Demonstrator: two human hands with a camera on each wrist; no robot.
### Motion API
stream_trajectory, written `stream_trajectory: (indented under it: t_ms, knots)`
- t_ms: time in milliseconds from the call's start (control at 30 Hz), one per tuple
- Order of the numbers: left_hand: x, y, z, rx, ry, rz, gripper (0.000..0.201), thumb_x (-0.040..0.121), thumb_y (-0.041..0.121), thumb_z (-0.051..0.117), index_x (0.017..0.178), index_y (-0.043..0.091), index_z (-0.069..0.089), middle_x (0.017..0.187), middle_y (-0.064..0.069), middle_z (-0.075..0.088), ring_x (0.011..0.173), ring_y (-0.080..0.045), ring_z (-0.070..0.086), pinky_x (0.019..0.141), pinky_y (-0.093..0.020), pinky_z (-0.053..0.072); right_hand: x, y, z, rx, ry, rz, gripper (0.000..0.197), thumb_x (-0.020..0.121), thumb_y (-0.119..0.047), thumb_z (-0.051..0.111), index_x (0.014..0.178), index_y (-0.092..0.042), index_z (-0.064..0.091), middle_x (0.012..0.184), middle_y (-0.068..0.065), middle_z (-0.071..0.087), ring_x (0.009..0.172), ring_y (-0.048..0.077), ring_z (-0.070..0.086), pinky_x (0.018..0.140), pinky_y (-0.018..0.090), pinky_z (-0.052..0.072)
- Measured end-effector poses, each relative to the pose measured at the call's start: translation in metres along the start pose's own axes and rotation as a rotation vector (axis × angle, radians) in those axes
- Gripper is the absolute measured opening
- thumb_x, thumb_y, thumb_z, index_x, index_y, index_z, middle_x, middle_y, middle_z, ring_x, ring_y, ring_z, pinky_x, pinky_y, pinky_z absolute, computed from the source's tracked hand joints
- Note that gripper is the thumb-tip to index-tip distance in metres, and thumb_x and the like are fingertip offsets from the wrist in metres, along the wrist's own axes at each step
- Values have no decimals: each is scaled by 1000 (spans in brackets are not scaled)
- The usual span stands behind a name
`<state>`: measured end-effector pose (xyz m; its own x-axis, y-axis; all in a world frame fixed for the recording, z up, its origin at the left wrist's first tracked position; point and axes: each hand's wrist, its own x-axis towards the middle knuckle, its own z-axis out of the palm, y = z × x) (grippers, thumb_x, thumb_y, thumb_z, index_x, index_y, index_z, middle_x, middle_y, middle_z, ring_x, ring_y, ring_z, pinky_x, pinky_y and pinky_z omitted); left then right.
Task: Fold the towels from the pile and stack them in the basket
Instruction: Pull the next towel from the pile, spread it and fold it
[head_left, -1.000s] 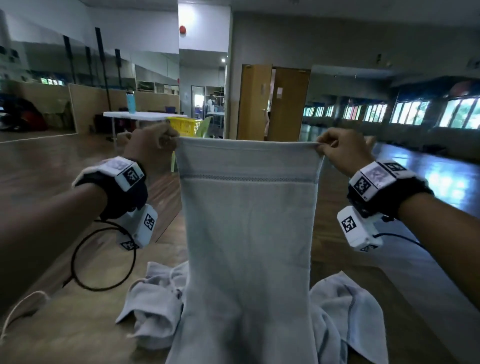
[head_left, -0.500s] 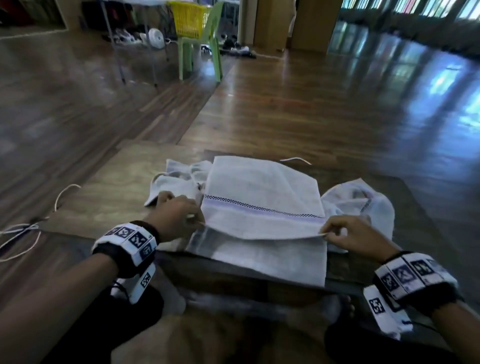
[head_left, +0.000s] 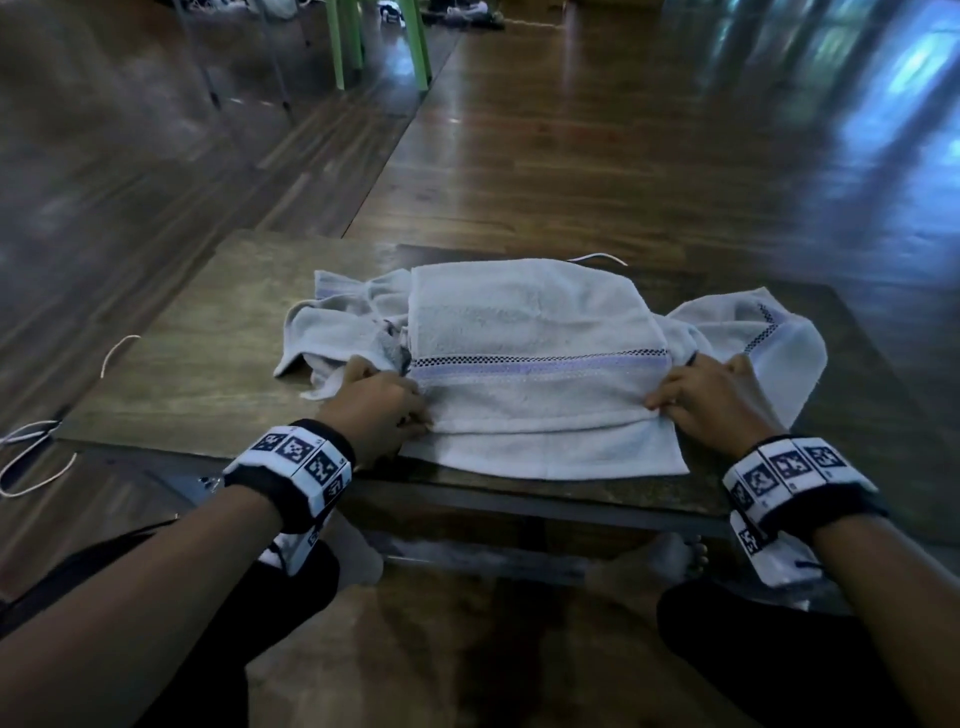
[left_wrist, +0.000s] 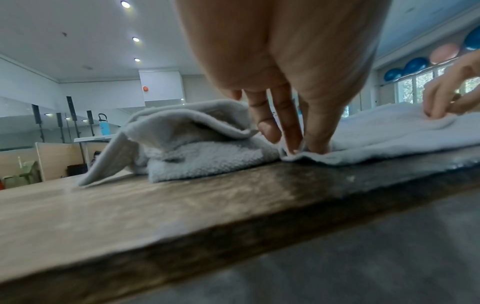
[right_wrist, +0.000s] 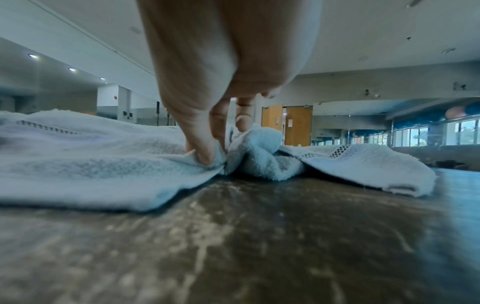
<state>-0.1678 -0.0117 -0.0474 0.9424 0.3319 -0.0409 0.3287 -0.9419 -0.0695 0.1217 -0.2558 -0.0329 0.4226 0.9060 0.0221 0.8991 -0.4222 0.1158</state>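
Observation:
A pale grey towel (head_left: 535, 353) with a checked and lilac stripe lies folded over on the low wooden table (head_left: 208, 353), on top of the pile. My left hand (head_left: 376, 410) pinches its near left corner (left_wrist: 298, 151) between thumb and fingers. At the near right corner (right_wrist: 205, 162) my right hand (head_left: 706, 400) pinches the top layer. A strip of the lower layer shows in front of the folded edge. Crumpled towels stick out from under it at the left (head_left: 337, 332) and the right (head_left: 753, 332). No basket is in view.
The table's front edge (head_left: 519, 499) runs just before my knees. White cables (head_left: 31, 452) lie at the left, on the table and the wooden floor. Green chair legs (head_left: 384, 41) stand far back on the wooden floor.
A second ago both hands held the towel up by its top corners. They brought it down and folded it toward me, and the top edge now lies near the front edge.

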Motion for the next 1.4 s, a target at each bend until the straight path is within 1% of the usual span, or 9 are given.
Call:
stream_trajectory:
  t_ms: [233,333,467,533,600,900,1033,1267,1400]
  knots:
    - [-11,-6,-10,-116,362,24,4,78,29,71,75,27,70,76,9,67,78,-20,61,67,-31,12,-17,16,-8,196,244,60,13,79,-14,68,88,-21,74,94,2,72,86,28,61,79,45,37]
    - [-21,-13,-15,-290,436,-23,16,81,36,66,78,22,72,77,5,68,76,-21,57,71,-34,28,-36,25,-9,308,391,14,10,78,-13,69,84,-20,72,85,0,70,79,24,62,73,51,42]
    - [-32,-13,0,-290,355,65,27,80,49,55,76,28,72,77,10,67,78,-15,57,77,-45,45,-59,25,1,400,377,-72,19,76,-28,59,83,-18,73,80,1,66,77,25,62,68,49,46]
    - [-34,-8,4,-228,353,118,12,75,38,69,72,28,74,72,10,67,75,-11,57,79,-26,30,-66,25,11,420,313,-102,11,75,-21,69,84,-19,75,79,2,66,76,27,62,64,47,49]
    - [-37,-4,5,-181,316,121,5,73,34,72,73,29,74,72,11,68,73,-15,62,68,-28,15,-68,25,22,436,233,-137,20,69,-7,79,85,-18,76,79,1,65,74,24,61,61,45,50]
    - [-39,-5,12,-194,181,89,8,78,29,72,86,31,74,84,11,70,78,-15,63,70,-31,18,-61,17,28,394,-7,-122,22,74,-15,75,92,-28,75,86,-6,61,76,15,59,70,44,51]
    - [-39,-5,13,-206,155,91,9,82,31,67,90,30,73,92,13,70,88,-14,63,74,-28,20,-59,20,24,444,-124,-89,30,73,-20,77,103,-22,73,92,-5,61,76,11,59,73,30,51]
    - [-38,-6,10,-122,-13,104,64,62,73,40,107,36,65,107,18,59,103,-6,53,82,-27,22,-58,20,27,437,-107,-101,31,72,-14,78,102,-13,73,92,4,66,73,13,59,71,24,44]
    - [-34,-3,14,-42,15,143,43,66,52,74,102,29,66,102,11,62,99,-14,58,78,-29,19,-57,19,26,415,-98,-118,29,74,-12,77,102,-12,73,91,6,67,72,15,60,70,28,47]
